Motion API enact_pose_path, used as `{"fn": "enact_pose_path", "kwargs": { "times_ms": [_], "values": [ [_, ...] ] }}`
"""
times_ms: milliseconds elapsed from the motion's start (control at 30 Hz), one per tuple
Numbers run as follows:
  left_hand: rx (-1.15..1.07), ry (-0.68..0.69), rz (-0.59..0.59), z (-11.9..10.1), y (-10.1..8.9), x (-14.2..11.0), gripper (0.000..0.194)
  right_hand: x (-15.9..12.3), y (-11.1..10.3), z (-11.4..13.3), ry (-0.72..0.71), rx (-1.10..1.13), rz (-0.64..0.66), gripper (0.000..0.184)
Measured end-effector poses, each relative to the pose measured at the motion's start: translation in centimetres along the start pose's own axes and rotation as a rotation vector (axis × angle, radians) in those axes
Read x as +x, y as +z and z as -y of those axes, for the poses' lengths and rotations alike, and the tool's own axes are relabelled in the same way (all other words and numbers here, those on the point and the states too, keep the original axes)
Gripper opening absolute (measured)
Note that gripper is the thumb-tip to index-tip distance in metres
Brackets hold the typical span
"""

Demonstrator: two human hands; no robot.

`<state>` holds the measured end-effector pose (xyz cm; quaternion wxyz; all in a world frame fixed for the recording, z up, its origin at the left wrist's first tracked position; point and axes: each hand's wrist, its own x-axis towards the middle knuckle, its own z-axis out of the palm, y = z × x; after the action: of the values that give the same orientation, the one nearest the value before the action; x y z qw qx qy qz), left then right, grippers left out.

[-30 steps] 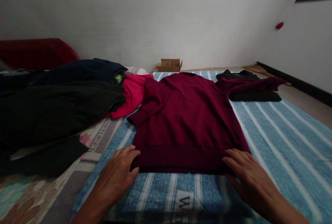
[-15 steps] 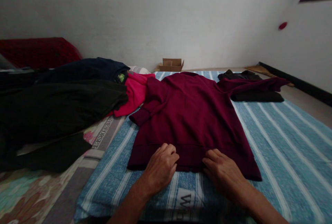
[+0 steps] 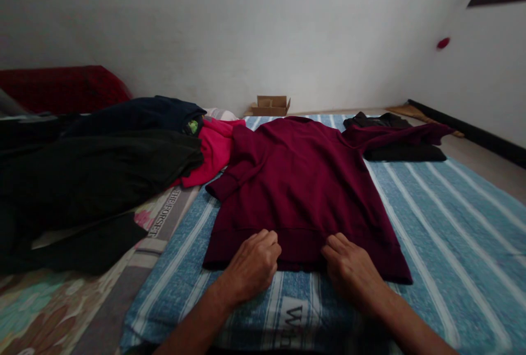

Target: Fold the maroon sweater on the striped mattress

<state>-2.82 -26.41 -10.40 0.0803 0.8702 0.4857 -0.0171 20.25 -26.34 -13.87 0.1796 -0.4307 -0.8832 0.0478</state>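
A dark maroon sweatshirt (image 3: pixel 299 179) lies spread flat on a blue and white striped blanket (image 3: pixel 444 223). Its right sleeve stretches out toward the far right and its left sleeve lies folded in beside the body. My left hand (image 3: pixel 250 264) rests on the bottom hem left of centre, fingers curled down onto the cloth. Just right of centre on the same hem is my right hand (image 3: pixel 351 270), its fingers bent and pressing the fabric. The two hands are about a hand's width apart.
A heap of black, navy and pink clothes (image 3: pixel 102 169) lies on the left over a patterned cover. A folded black garment (image 3: pixel 402 149) sits at the far right under the sleeve. A small cardboard box (image 3: pixel 270 106) stands by the white wall.
Both hands slid inward along the hem from its outer corners to near its middle. Over the last half second they have hardly moved.
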Motion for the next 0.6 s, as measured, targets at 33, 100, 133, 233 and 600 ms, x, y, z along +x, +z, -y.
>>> {"fn": "enact_pose_path", "kwargs": {
  "times_ms": [33,100,133,233,600],
  "values": [
    [-0.006,0.023,-0.001,0.1,0.0,-0.1,0.016,-0.1,-0.1,0.0,0.000,0.011,-0.010,0.025],
    [-0.021,0.073,-0.007,0.3,0.0,-0.3,0.016,-0.4,-0.2,0.1,-0.014,0.036,-0.024,0.025],
    [-0.025,0.088,-0.011,0.4,0.1,-0.4,0.016,-0.5,-0.2,0.1,-0.024,0.045,-0.030,0.024],
    [-0.017,0.080,-0.004,0.4,0.3,-0.7,0.016,-0.8,-0.1,0.3,-0.045,0.046,-0.033,0.023],
    [-0.133,0.105,-0.101,0.0,-1.9,1.7,0.013,0.7,-2.4,0.0,0.026,0.158,0.196,0.007]
  ]
}}
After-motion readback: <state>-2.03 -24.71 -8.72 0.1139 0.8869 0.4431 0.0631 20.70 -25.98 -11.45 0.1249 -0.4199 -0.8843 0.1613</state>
